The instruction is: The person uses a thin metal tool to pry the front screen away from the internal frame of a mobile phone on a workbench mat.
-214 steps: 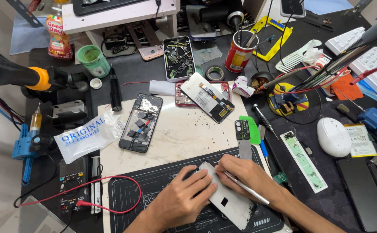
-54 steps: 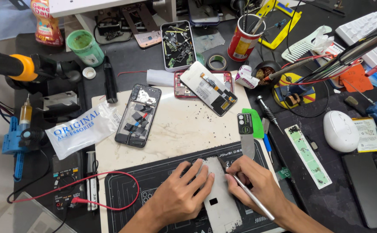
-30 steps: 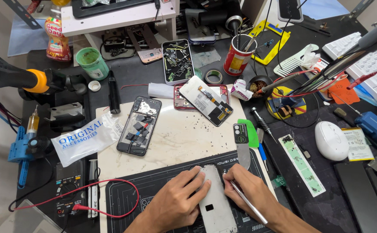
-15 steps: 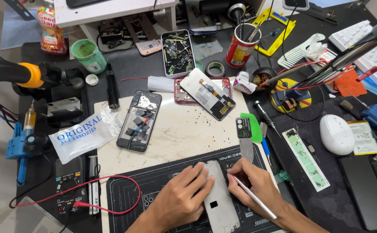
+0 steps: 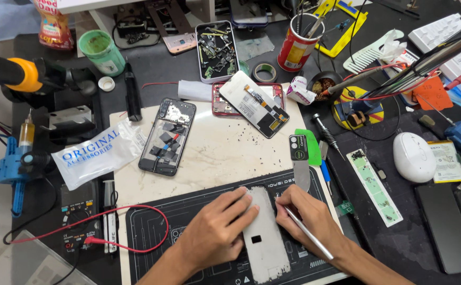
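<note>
At lower centre, the left hand point(image 5: 214, 232) presses spread fingers on the flat grey rectangular phone panel point(image 5: 265, 237) lying on the black work mat point(image 5: 151, 232), steadying it while the right hand point(image 5: 307, 216) pinches a thin metal tool point(image 5: 307, 237) at its edge.

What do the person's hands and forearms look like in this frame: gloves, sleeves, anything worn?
Both hands are bare, with no gloves. The left hand and right hand show no rings that I can make out. Both forearms are uncovered as far as the bottom edge of the picture, with no sleeve, watch or wrist strap in view. Fingernails look short and plain. No markings or cables sit on either arm.
</note>
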